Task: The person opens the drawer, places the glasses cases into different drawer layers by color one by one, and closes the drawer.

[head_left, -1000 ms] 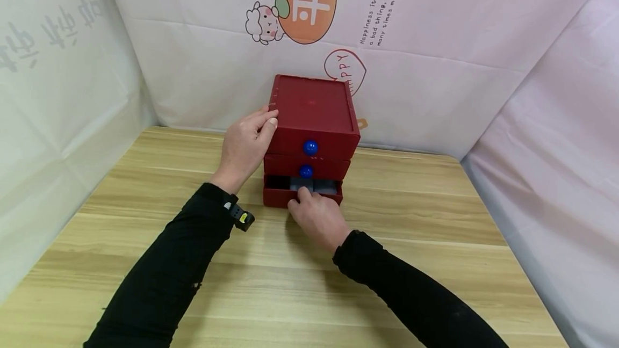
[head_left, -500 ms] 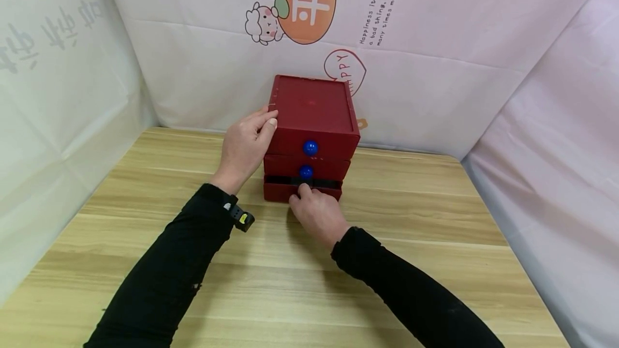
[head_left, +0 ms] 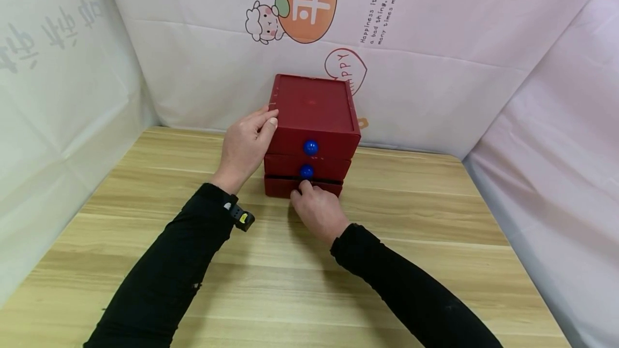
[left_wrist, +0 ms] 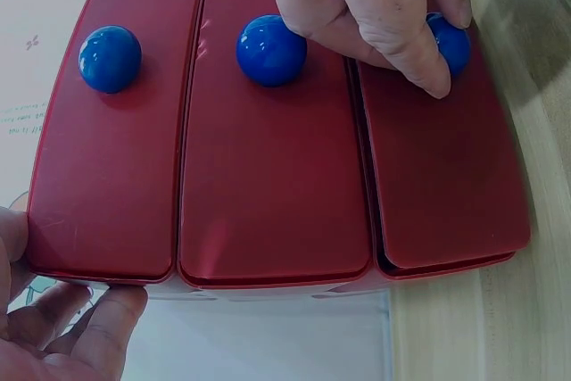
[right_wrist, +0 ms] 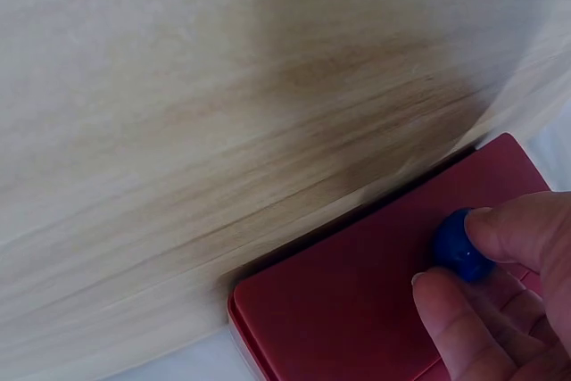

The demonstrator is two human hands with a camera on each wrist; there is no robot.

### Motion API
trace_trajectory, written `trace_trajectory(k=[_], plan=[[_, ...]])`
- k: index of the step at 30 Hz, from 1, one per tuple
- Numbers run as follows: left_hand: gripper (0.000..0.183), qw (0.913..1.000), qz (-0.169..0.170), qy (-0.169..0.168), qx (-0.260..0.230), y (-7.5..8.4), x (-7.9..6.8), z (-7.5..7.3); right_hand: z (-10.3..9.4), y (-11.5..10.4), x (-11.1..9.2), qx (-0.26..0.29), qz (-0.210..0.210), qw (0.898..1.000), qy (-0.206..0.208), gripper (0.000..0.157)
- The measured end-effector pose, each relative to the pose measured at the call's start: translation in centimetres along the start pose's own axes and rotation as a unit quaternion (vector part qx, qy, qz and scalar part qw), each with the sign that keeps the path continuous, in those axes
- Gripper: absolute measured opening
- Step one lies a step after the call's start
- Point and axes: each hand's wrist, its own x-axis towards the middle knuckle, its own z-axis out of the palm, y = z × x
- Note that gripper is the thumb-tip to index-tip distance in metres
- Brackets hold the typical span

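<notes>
A dark red drawer cabinet (head_left: 309, 106) with three stacked drawers stands at the back of the table. My left hand (head_left: 245, 146) rests against its upper left side, thumb near the front corner and fingers along the side. At the bottom drawer (head_left: 278, 187), my right hand (head_left: 319, 211) pinches the round blue knob (right_wrist: 459, 247) between thumb and fingers. That drawer sticks out slightly, with a narrow dark gap along its top. Blue knobs also mark the top drawer (left_wrist: 107, 122) and the middle drawer (left_wrist: 272, 167), both pushed in.
The wooden table (head_left: 261, 283) spreads in front of the cabinet and to both sides. Close behind the cabinet hangs a white printed cloth (head_left: 203, 69), with more cloth at the left and right. A dark band with a small device (head_left: 242, 218) sits on the left wrist.
The bottom drawer has slid inward under my right hand, from partly out with grey things showing inside to nearly flush. My left hand has stayed on the cabinet's side.
</notes>
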Motion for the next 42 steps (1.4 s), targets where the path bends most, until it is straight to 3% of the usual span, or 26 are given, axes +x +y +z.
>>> trace_trajectory(k=[25,42], plan=[[0.045,1.0,-0.003,-0.002,0.003,0.11,0.03,-0.07,0.52,0.09,0.03,0.001,0.015,1.0,0.004,0.017],[0.045,0.9999,-0.011,-0.011,-0.006,0.09,0.0,-0.18,-0.01,0.09,-0.55,0.074,0.028,0.997,0.027,0.025]])
